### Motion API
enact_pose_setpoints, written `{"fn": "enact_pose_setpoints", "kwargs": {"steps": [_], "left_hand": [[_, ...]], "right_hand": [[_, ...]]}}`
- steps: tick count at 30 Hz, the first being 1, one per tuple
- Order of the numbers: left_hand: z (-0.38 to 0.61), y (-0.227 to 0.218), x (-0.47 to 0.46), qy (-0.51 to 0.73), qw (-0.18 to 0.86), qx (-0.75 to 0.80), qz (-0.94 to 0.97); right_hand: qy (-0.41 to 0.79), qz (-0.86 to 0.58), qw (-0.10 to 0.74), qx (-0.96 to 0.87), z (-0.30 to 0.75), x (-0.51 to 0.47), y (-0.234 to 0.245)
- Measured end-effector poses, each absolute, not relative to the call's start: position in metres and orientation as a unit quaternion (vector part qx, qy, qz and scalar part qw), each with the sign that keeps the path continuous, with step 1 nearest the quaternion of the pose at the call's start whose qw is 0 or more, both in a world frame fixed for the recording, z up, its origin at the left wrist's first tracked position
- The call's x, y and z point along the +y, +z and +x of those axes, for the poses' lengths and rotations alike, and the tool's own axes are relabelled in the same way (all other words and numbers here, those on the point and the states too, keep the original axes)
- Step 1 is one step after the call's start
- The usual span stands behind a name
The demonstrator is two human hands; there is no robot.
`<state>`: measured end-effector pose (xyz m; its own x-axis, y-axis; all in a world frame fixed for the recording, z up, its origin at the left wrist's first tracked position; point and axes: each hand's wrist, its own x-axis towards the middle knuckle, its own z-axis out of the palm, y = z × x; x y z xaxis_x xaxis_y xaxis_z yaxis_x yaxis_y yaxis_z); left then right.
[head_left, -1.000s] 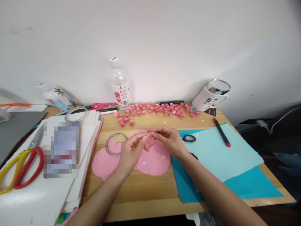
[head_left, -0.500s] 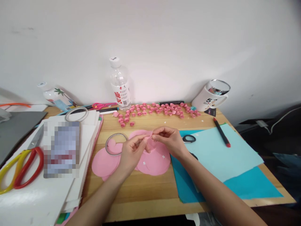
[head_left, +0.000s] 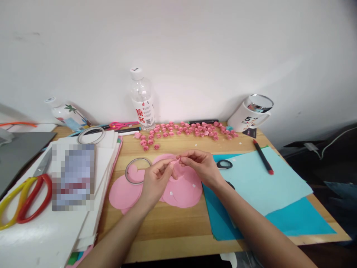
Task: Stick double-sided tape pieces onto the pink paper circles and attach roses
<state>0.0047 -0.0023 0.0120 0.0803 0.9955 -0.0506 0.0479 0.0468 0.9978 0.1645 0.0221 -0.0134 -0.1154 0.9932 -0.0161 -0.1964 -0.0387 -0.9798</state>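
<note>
My left hand [head_left: 157, 178] and my right hand [head_left: 203, 167] meet over the middle of the table. Between their fingertips is a thin pink paper strip [head_left: 175, 163], pinched from both sides; its exact shape is partly hidden by the fingers. Below them lie overlapping pink paper circles [head_left: 186, 197] with small white squares on top. More pink circles [head_left: 124, 191] lie to the left, under a narrow tape roll [head_left: 127, 174]. Behind the hands, several small rolled pink paper roses [head_left: 187, 131] spread along the wall.
Black-handled scissors [head_left: 224, 164], partly under my right arm, lie on blue paper [head_left: 301, 219]. A red-tipped marker [head_left: 263, 158] rests on light blue paper [head_left: 251, 186]. A mug [head_left: 245, 115] and a bottle [head_left: 143, 108] stand behind. Red-and-yellow scissors [head_left: 33, 199] lie on stacked paper [head_left: 30, 242] at left.
The fingertips of my right hand have shifted slightly on the pink paper strip. Both hands stay in nearly the same place, and everything else lies as before.
</note>
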Motion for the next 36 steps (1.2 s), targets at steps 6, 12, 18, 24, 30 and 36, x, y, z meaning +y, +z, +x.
{"fn": "enact_pose_setpoints", "kwargs": {"steps": [6,12,18,24,30,36], "left_hand": [[0.0053,0.0101,-0.0019,0.436,0.529,0.496,0.533],[0.0047,0.0082,-0.0010,0.443,0.510,0.504,0.538],[0.0050,0.0111,-0.0017,0.446,0.521,0.513,0.516],[0.0047,0.0125,-0.0018,0.447,0.523,0.513,0.513],[0.0046,0.0112,-0.0013,0.445,0.520,0.507,0.523],[0.0036,0.0100,-0.0013,0.445,0.519,0.506,0.526]], "right_hand": [[0.591,-0.421,0.509,-0.462,0.1641,0.0222,-0.0124],[0.589,-0.422,0.512,-0.461,0.1634,0.0221,-0.0122],[0.585,-0.421,0.507,-0.472,0.1631,0.0213,-0.0125],[0.588,-0.418,0.508,-0.470,0.1626,0.0207,-0.0106],[0.583,-0.432,0.511,-0.461,0.1637,0.0215,-0.0108],[0.560,-0.438,0.542,-0.448,0.1644,0.0229,-0.0114]]}}
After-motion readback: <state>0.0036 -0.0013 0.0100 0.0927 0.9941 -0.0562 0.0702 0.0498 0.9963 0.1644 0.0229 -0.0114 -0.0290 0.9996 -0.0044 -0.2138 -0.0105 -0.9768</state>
